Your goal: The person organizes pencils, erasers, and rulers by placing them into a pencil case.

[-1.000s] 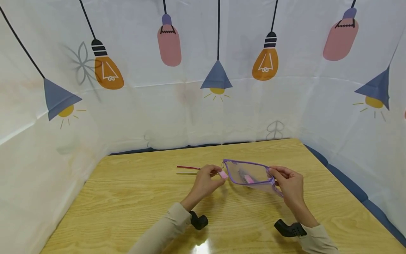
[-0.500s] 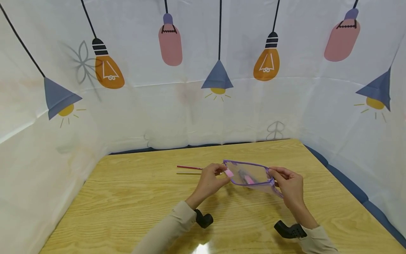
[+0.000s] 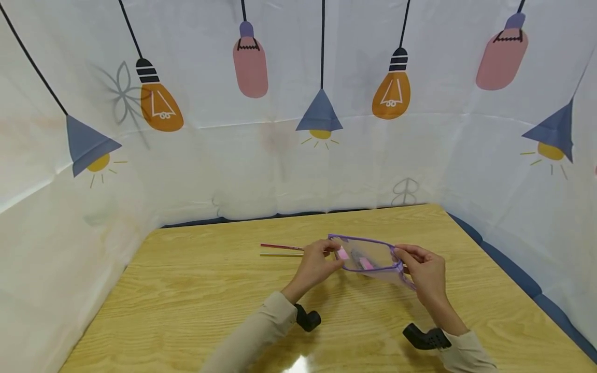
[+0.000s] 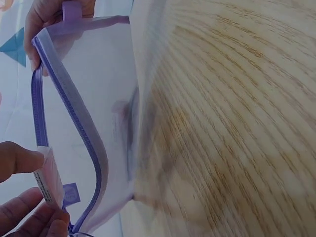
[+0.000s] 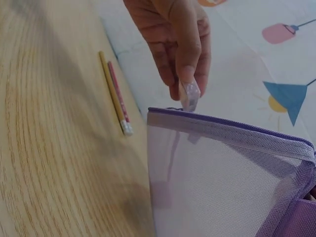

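Note:
My left hand (image 3: 318,267) pinches a small pink-and-white eraser (image 4: 51,180) between thumb and fingertips. It holds the eraser at the unzipped mouth of a see-through mesh zip pouch (image 5: 212,173) with purple edging. At the pouch's opposite end, my right hand (image 3: 425,270) grips the edge near a purple tab (image 4: 72,11), keeping the mouth spread. Through the mesh a pink item (image 3: 366,263) and something dark beside it show inside, too blurred to name. The right hand's fingertips are partly hidden behind the pouch.
A red pencil (image 5: 117,89) and a yellow pencil (image 5: 111,91) lie side by side on the wooden table (image 3: 186,295), left of the pouch. Behind the table hangs a white curtain (image 3: 280,171) printed with lamps and bulbs.
My left hand has moved right with the eraser, from beside the pouch to its open mouth. The right hand and pouch have stayed nearly still.

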Available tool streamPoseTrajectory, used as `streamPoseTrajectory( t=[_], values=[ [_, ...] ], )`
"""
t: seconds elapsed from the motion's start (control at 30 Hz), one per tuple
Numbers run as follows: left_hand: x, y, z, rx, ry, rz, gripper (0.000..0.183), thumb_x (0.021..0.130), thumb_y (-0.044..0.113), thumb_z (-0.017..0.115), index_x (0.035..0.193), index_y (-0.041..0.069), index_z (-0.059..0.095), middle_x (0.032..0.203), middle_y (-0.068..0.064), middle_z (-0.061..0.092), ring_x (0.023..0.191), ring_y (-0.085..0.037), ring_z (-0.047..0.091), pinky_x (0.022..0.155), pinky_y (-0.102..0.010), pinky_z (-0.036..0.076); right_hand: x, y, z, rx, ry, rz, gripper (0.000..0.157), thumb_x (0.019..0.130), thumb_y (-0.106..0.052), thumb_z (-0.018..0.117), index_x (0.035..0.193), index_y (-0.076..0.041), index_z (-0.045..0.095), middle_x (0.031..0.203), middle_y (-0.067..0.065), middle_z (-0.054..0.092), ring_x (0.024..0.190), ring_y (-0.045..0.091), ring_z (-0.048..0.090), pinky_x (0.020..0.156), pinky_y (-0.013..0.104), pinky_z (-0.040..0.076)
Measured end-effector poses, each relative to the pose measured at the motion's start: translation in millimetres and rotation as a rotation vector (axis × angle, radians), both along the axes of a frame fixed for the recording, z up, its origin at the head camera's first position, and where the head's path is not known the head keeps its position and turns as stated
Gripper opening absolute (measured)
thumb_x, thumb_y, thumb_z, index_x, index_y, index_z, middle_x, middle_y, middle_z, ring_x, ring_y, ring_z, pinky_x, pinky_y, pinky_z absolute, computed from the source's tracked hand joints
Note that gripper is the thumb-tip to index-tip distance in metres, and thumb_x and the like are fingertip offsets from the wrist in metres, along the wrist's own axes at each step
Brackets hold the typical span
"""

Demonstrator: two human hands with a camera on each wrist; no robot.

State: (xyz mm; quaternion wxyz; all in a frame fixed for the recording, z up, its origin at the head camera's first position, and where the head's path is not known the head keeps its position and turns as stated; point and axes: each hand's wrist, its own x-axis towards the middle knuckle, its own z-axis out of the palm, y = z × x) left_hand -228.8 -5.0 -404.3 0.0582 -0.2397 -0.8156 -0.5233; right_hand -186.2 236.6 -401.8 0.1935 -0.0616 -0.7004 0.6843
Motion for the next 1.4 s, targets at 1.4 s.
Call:
streamPoseTrajectory(
  t=[1.4],
  values=[
    [-16.9, 38.4, 2.5, -0.317, 0.011, -0.070, 0.022, 0.074, 0.005, 0.080, 0.093, -0.003, 0.074, 0.083, -0.006, 0.067, 0.069, -0.008, 0.049, 0.060, -0.019, 0.041, 5.9, -2.7, -3.3, 0.013, -0.017, 0.014, 0.029, 0.088, -0.016, 0.074, 0.100, 0.010, 0.070, 0.075, -0.001, 0.071, 0.067, 0.009, 0.066, 0.057, 0.024, 0.054]
  ],
)
